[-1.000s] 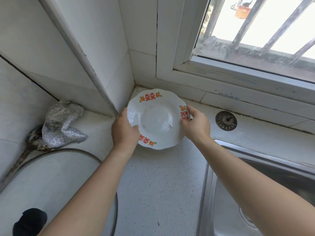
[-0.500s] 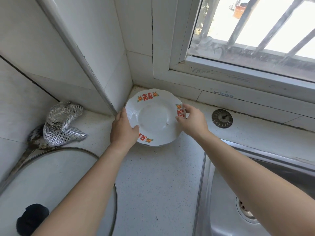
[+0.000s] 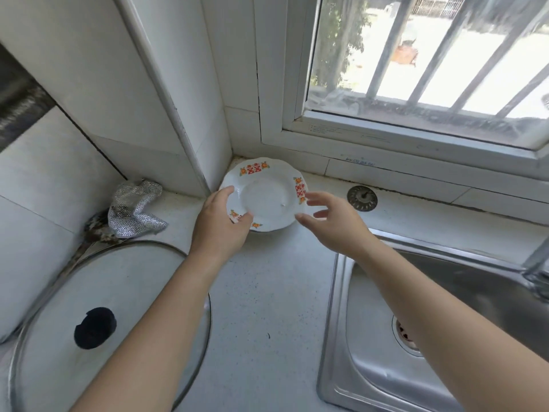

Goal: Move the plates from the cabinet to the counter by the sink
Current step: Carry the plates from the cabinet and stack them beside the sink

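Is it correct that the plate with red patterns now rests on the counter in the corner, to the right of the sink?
Not quite. The head view shows the plate on the counter in the corner, but to the left of the sink, not the right.

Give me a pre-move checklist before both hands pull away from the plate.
1. Plate down on the counter, in the corner by the sink: ok.
2. Right hand off the rim, fingers spread: ok.
3. Left hand clear of the plate: not ok, thumb still over the near rim.
4. Plate lying flat, not rocking: cannot tell.
5. Withdrawal path free of the pot lid and mesh scrubber: ok, both lie to the left.
6. Sink strainer apart from the plate: ok.
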Tool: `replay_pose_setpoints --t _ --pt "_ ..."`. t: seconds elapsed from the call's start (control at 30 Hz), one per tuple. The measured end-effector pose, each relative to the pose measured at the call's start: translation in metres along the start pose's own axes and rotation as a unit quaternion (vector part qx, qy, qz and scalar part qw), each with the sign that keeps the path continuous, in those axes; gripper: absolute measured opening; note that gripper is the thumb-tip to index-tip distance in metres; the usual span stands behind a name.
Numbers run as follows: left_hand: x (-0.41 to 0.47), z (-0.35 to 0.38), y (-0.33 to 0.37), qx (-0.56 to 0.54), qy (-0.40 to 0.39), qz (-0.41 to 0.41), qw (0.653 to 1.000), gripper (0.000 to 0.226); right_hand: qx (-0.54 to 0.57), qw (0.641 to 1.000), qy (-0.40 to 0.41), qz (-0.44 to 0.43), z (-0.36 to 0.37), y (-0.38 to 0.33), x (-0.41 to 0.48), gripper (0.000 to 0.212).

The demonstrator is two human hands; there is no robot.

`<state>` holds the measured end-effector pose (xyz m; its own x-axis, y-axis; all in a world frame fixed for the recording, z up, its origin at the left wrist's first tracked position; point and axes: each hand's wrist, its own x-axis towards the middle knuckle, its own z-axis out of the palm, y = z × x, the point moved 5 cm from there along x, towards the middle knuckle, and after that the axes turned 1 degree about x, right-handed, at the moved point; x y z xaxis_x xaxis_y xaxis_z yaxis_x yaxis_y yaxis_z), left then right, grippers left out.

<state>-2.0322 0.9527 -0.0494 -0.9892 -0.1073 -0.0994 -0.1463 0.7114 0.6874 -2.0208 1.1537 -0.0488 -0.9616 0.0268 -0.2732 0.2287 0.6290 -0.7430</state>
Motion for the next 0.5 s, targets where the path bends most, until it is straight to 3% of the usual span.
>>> replay_pose_setpoints --t 0.3,0.5 --pt "-0.113 -0.034 0.031 -0.048 0.005 0.055 0.997 0.047 -0.008 0.997 -0.019 -0.078 -0.024 -0.016 -0.112 0.053" --pt "-0.181 -0.045 0.050 -0.031 0.018 0.043 0.998 0.041 0.040 0.991 -0.040 -0.120 -0.039 -0.014 -0.172 0.049"
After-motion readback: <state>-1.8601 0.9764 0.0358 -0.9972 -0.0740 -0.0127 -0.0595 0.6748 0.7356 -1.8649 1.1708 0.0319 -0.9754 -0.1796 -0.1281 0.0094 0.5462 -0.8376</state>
